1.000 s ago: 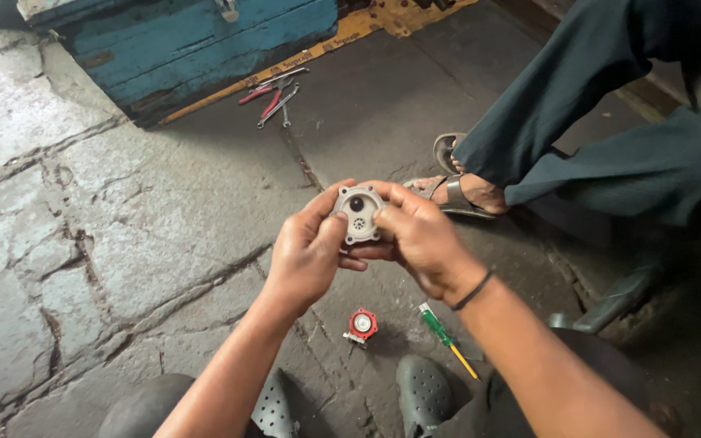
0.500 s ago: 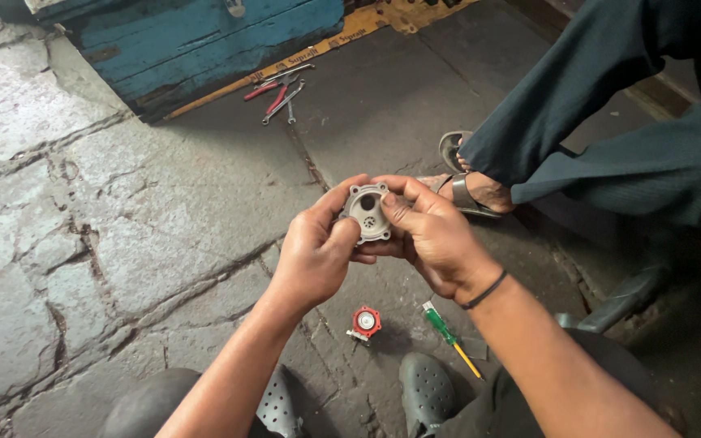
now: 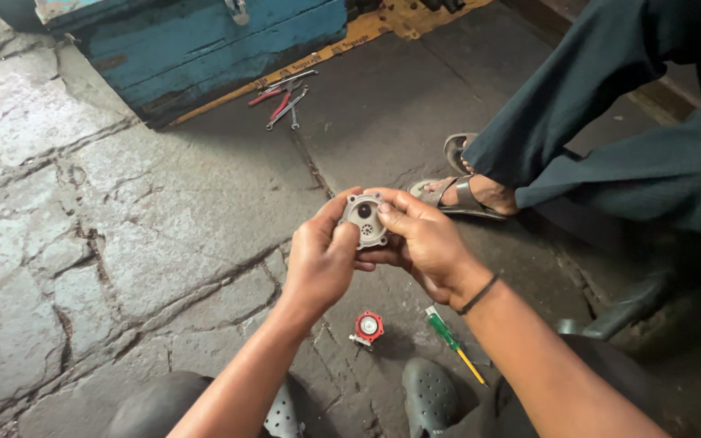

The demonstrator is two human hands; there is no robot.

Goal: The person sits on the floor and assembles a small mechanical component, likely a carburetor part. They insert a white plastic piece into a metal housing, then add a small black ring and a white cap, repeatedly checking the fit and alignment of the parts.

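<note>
Both my hands hold a small grey metal housing (image 3: pixel 364 219) with round holes in its face, up over the stone floor. My left hand (image 3: pixel 322 259) grips its left and lower edge, thumb on the face. My right hand (image 3: pixel 419 243) holds the right side, thumb pressing the face near the top. A dark band circles my right wrist. On the floor below the hands lies a red round part with a silver centre (image 3: pixel 367 328), and to its right a green-handled screwdriver (image 3: pixel 449 341).
A blue wooden box (image 3: pixel 204 45) stands at the back, with red-handled pliers and wrenches (image 3: pixel 281 99) on the floor before it. Another person in dark trousers sits at the right, a sandalled foot (image 3: pixel 468 193) close behind my hands. My grey clogs (image 3: pixel 430 397) show at the bottom.
The hands and the housing have stayed in nearly the same place; my fingers have shifted slightly on the part, and the view has drifted a little.
</note>
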